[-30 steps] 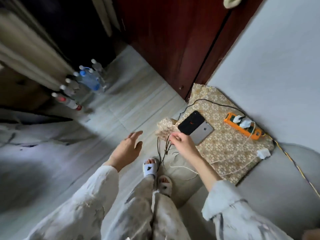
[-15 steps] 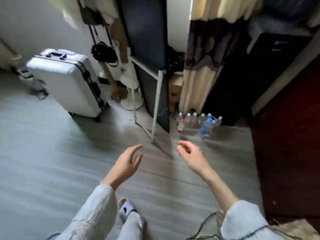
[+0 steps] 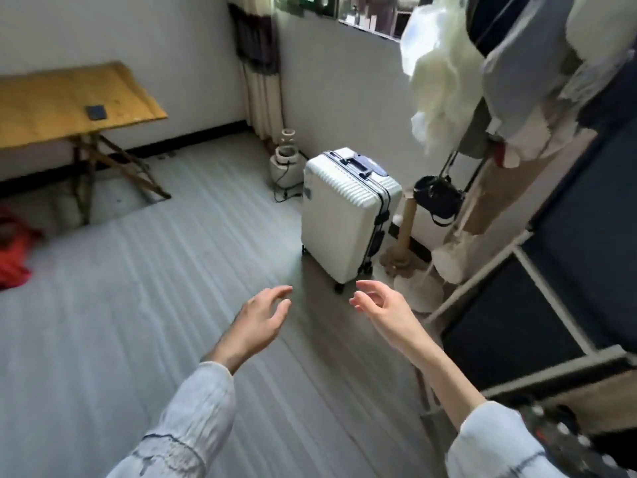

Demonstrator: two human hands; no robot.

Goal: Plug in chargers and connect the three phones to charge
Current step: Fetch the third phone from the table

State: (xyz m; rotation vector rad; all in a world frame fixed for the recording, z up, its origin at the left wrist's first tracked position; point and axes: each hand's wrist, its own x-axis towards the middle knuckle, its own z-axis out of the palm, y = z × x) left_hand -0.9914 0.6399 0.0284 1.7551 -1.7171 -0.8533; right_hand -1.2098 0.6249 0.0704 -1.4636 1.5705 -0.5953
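A small dark flat object that looks like a phone [image 3: 95, 112] lies on a yellow folding table [image 3: 41, 108] at the far left of the room. My left hand [image 3: 258, 322] and my right hand [image 3: 382, 308] hang in front of me above the grey floor, both empty with fingers loosely apart. The power strip, the chargers and the other phones are out of view.
A white suitcase [image 3: 344, 215] stands upright just beyond my hands. To the right are a clothes rack [image 3: 482, 81] with hanging garments, a dark bag [image 3: 437, 198] and a dark-panelled shelf frame [image 3: 551, 281]. Something red [image 3: 13, 257] lies at the left edge.
The view has swung left, away from the mat with the phones and power strip, toward the suitcase and table. My right hand has let go of the cable and both hands are now empty.
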